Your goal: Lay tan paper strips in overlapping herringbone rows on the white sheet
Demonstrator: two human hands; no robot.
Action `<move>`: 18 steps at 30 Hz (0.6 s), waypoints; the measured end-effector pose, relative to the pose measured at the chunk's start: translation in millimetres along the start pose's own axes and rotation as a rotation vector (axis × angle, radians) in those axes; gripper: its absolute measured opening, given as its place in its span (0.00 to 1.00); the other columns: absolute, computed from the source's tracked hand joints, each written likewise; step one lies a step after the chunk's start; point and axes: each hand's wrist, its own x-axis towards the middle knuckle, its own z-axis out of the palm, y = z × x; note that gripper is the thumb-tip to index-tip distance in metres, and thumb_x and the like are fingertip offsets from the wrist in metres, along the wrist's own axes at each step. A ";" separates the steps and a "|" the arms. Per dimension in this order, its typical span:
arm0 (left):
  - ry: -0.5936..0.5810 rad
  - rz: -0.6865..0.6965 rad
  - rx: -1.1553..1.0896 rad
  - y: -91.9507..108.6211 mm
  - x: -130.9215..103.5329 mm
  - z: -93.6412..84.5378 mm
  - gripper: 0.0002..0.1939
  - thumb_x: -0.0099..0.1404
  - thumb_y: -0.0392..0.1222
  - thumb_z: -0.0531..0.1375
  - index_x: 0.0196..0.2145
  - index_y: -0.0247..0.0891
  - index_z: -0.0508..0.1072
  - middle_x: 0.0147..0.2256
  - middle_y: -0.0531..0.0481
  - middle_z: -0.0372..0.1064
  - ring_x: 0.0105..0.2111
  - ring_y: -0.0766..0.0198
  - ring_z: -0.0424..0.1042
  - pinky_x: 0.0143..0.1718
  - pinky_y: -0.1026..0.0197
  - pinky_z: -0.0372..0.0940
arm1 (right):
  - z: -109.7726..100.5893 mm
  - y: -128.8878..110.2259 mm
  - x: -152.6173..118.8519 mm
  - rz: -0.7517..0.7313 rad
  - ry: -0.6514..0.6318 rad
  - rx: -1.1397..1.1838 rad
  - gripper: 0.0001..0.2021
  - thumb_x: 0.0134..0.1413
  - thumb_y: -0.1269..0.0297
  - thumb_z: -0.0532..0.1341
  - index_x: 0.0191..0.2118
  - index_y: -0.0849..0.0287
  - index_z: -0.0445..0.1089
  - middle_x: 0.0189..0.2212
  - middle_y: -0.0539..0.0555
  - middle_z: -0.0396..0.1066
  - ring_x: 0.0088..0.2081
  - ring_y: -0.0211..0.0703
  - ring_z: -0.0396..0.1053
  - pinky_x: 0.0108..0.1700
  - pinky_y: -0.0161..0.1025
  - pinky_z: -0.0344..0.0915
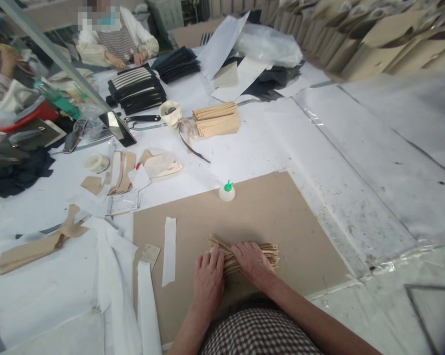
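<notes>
A bundle of tan strips (271, 254), many thin layers seen edge-on, lies on the brown board (252, 212) near its front edge. My left hand (209, 276) closes round the left end of the bundle, its fingers bent and thumb side hidden. Across the middle of the strips lies my right hand (254, 264), fingers curled over them from above. At the left end one or two strips stick up apart from the rest. Beyond the hands a small white bottle (227, 193) with a green spout stands on the board. A white paper strip (169, 251) lies left of my hands.
Tan folded pieces (217, 120), stacks of black pieces (137, 88) and a phone (118, 129) on a stand lie farther back. White cloth (115, 276) drapes at the left. A co-worker's hands (116, 60) rest at the far table. Tan bags (385, 44) fill the back right.
</notes>
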 end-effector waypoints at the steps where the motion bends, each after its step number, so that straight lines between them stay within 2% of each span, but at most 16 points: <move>1: 0.002 0.001 0.000 0.1 -0.1 0.0 0.23 0.59 0.33 0.55 0.53 0.37 0.64 0.60 0.45 0.58 0.49 0.52 0.62 0.50 0.48 0.59 | 0.5 0.1 -0.2 0.000 0.001 0.001 0.19 0.50 0.68 0.63 0.48 0.60 0.61 0.41 0.57 0.68 0.41 0.50 0.63 0.43 0.47 0.56; 9: 0.019 -0.010 0.001 0.9 -1.1 2.5 0.23 0.58 0.31 0.56 0.53 0.36 0.64 0.58 0.42 0.58 0.49 0.52 0.62 0.49 0.49 0.61 | -0.1 0.2 -0.4 -0.001 0.009 0.010 0.21 0.47 0.66 0.65 0.48 0.60 0.62 0.40 0.56 0.68 0.41 0.51 0.62 0.43 0.47 0.56; 18: 0.052 -0.013 -0.004 1.4 -2.3 3.6 0.21 0.62 0.34 0.54 0.53 0.38 0.64 0.57 0.43 0.59 0.49 0.52 0.62 0.48 0.50 0.61 | 0.7 -0.3 -0.2 0.003 0.028 0.023 0.20 0.48 0.69 0.63 0.48 0.61 0.63 0.40 0.57 0.68 0.41 0.51 0.63 0.43 0.47 0.58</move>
